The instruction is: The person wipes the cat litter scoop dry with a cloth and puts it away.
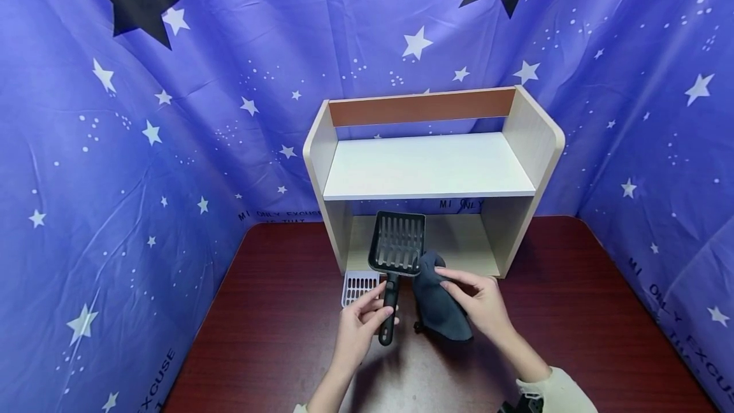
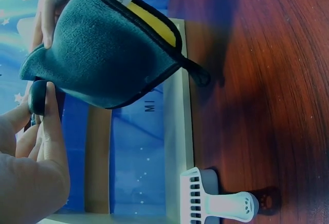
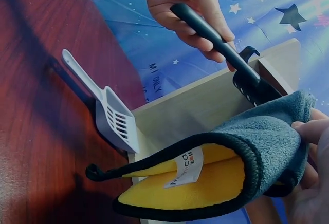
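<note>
My left hand (image 1: 357, 331) grips a black litter scoop (image 1: 390, 298) by its handle. The scoop's slotted basket is raised in front of the shelf. Beside it, my right hand (image 1: 484, 304) pinches a grey microfibre cloth (image 1: 440, 304) between thumb and fingers. One bunched end of the cloth meets the basket's right edge; the rest hangs down. In the right wrist view the cloth (image 3: 267, 131) shows a yellow inner face, a white label, black edging and a hanging loop. A second, pale litter scoop (image 2: 226, 205) lies on the table, partly hidden by my left hand in the head view.
A pale wooden two-tier shelf unit (image 1: 430, 164) stands at the back of the dark red wood table (image 1: 275, 324). The pale scoop lies by its front left corner. A blue star-patterned curtain (image 1: 229, 113) encloses the back and both sides.
</note>
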### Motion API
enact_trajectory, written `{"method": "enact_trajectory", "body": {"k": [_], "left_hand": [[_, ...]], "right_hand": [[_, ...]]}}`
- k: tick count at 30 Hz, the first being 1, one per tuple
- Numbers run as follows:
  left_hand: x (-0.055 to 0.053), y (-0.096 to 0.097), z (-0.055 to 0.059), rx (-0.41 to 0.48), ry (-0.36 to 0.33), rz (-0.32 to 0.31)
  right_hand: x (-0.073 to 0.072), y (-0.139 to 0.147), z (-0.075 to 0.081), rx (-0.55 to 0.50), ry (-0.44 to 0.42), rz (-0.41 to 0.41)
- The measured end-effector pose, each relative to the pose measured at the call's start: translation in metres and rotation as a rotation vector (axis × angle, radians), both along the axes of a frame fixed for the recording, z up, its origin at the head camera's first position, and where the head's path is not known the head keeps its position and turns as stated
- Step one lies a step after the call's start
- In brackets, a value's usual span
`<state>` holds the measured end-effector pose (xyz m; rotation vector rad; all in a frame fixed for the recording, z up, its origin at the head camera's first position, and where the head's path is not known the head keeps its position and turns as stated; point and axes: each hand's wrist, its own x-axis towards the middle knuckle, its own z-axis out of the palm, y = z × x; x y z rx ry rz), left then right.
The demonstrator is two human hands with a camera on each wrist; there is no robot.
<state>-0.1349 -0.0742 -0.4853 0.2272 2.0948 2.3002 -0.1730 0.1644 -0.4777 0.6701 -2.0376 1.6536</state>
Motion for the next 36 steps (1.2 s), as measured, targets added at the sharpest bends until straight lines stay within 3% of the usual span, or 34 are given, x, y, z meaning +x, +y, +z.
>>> {"method": "enact_trajectory", "body": {"k": [6,16,22,36], "left_hand": [[-0.002,-0.001,0.0,0.003,-0.033,0.012],[-0.003,-0.001,0.003,0.006,-0.006,0.001],[-0.002,0.001,0.007,0.011,-0.011,0.011],[-0.008,-0.008,0.023,-0.03,0.129,0.055]], "right_hand": [[0.003,-0.004,-0.003,0.058,0.026,0.018],[0.004,-0.012,-0.01,0.103,0.029,0.092],[0.005,-0.01,-0.01,0.086,0.022,0.077],[0.005,0.004,-0.01,0.062,-0.007,0.042]]}}
